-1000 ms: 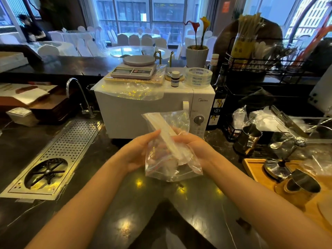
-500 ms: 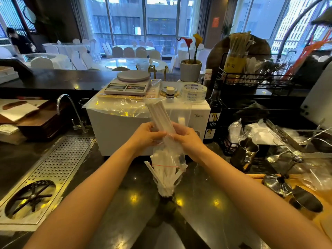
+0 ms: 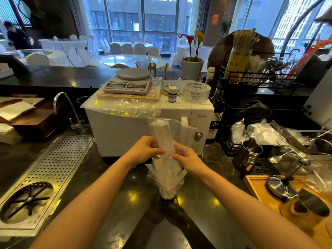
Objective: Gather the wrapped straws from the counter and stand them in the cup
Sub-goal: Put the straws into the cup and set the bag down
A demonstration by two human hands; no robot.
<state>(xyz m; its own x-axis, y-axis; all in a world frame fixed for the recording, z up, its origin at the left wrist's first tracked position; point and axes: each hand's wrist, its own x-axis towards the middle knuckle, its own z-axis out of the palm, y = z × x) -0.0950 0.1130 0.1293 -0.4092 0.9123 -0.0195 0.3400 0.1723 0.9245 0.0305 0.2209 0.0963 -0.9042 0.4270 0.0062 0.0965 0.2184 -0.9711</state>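
Straws [image 3: 162, 139], a whole bundle of them in white paper wrappers, stand nearly upright just in front of the white microwave [image 3: 125, 130], with a clear plastic bag [image 3: 166, 178] wrapped loosely round their lower half. Both hands are pinching the bundle mid-height: the left hand [image 3: 143, 151] is closed on it from the left, the right hand [image 3: 188, 159] from the right, fingertips curled in tight. My guess is that 2-sided grip is there to keep the loose sticks from fanning out while they get lined up.

The bottom ends sit in a small glass cup [image 3: 168, 194] on the dark worktop [image 3: 111, 186], a bit nearer the camera than the microwave. The bag is gathered round the cup's mouth, so I can't tell how deep the straws actually go or whether the plastic is inside the rim too.

Seems like most of the gathering is done, and what's left is probably freeing the bag so the straws stand on their own. That cup looks narrow and the bundle tall, so tipping is the risk if the hands let go too soon.

Right of the microwave, a yellow jar [image 3: 238, 60] already holds other straws in a rack.
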